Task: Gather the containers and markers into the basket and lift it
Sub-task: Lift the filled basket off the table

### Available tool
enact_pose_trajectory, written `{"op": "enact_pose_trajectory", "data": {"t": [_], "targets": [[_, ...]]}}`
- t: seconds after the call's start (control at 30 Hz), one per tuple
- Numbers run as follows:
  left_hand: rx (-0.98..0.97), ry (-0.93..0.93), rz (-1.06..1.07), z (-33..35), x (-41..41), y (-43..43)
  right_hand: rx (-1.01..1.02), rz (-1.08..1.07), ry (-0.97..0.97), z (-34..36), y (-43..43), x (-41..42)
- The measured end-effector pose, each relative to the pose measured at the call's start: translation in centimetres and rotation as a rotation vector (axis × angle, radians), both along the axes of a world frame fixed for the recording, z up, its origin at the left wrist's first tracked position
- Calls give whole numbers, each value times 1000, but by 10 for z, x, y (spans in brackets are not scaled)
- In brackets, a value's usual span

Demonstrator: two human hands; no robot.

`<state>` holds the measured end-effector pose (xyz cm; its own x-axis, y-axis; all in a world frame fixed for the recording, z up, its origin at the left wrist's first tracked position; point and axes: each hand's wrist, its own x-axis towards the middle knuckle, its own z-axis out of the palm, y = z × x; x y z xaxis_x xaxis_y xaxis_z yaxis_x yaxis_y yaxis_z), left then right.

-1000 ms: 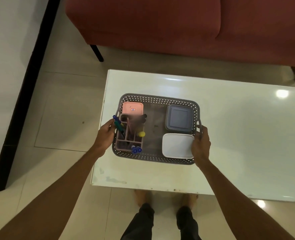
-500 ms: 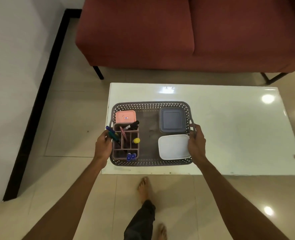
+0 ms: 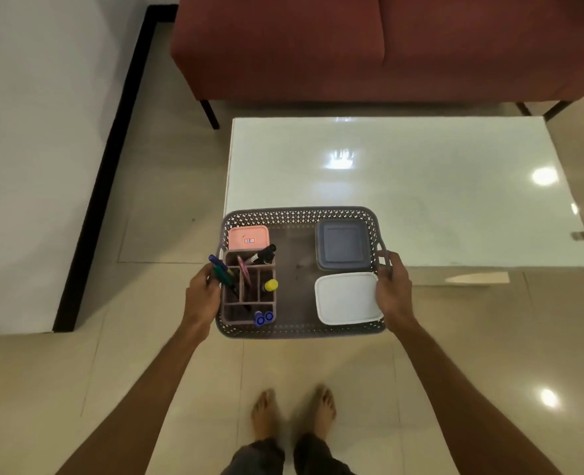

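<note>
A grey perforated basket [image 3: 297,214] hangs in the air over the near edge of the white table [image 3: 403,186]. My left hand [image 3: 202,292] grips its left handle and my right hand [image 3: 391,286] grips its right handle. Inside lie a pink lidded container [image 3: 248,236], a dark grey lidded container [image 3: 342,245] and a white lidded container [image 3: 347,298]. A pink divided organiser [image 3: 249,289] at the basket's left holds several markers [image 3: 264,254], some leaning over the left rim.
A red sofa [image 3: 386,46] on dark legs stands behind the table. A white wall with a black skirting strip [image 3: 112,149] runs along the left. Beige floor tiles surround the table, and my bare feet [image 3: 294,411] stand below the basket.
The basket has come up off the table and back toward me, both hands still on its handles. I have stepped back, so the table lies farther away.
</note>
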<state>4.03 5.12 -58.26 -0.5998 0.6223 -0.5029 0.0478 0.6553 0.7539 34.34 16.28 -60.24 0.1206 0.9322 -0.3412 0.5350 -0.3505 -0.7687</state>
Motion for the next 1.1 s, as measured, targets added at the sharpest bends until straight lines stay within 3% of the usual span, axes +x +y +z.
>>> {"op": "enact_pose_trajectory", "data": {"t": [0.3,0.53,0.77,1.1], "targets": [[-35,-8,-44,-77,2,-94,-64,-38,-1,-89,-110,6],[-82,7,-60,-177,5,-132,-121,-34,2,-185,-154,15],[-71,-38,-24,-299,8,-120,-113,-40,12,-310,-134,21],[-16,9,-12,-433,-18,-25,-95,-116,139,-446,-36,0]]}}
